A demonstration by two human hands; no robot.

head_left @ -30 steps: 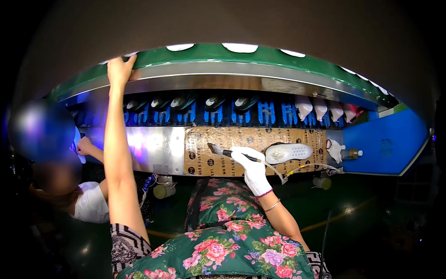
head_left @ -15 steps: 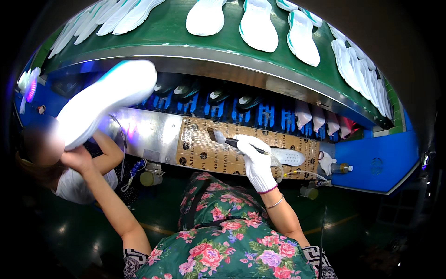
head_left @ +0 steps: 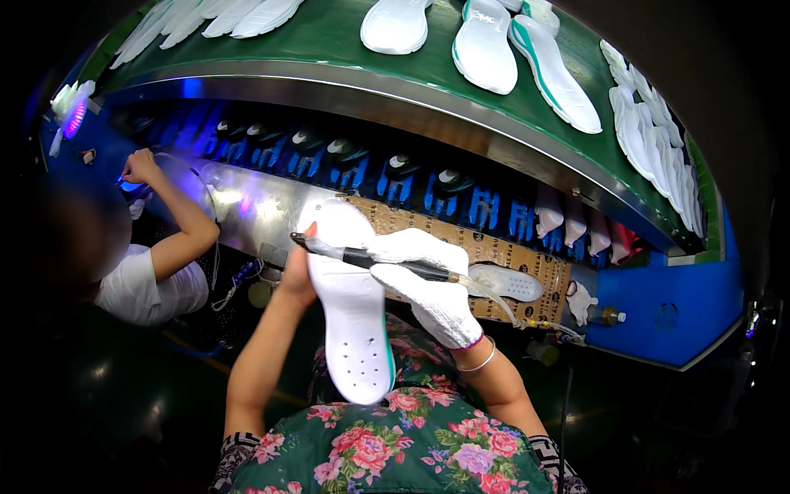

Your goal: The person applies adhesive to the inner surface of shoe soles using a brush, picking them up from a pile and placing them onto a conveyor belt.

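Left hand point(head_left: 298, 276) grips the white sole point(head_left: 352, 333) by its edge, near the floral apron point(head_left: 362, 453), presumably keeping its face clear. Gloved right hand point(head_left: 428, 288) has fingers wrapped around the brush point(head_left: 360, 258) above it.

On the counter point(head_left: 251, 195) lies a cardboard sheet point(head_left: 481, 247), a sole point(head_left: 516, 285) at its right end, a bottle point(head_left: 610, 315) farther right. Behind the counter stand holders point(head_left: 481, 207); beyond them, a belt point(head_left: 329, 51) carries more soles point(head_left: 485, 48). Nearer, the held sole point(head_left: 358, 329) sits between left grip point(head_left: 299, 270) and right grip point(head_left: 434, 284), a brush point(head_left: 359, 258) across it.
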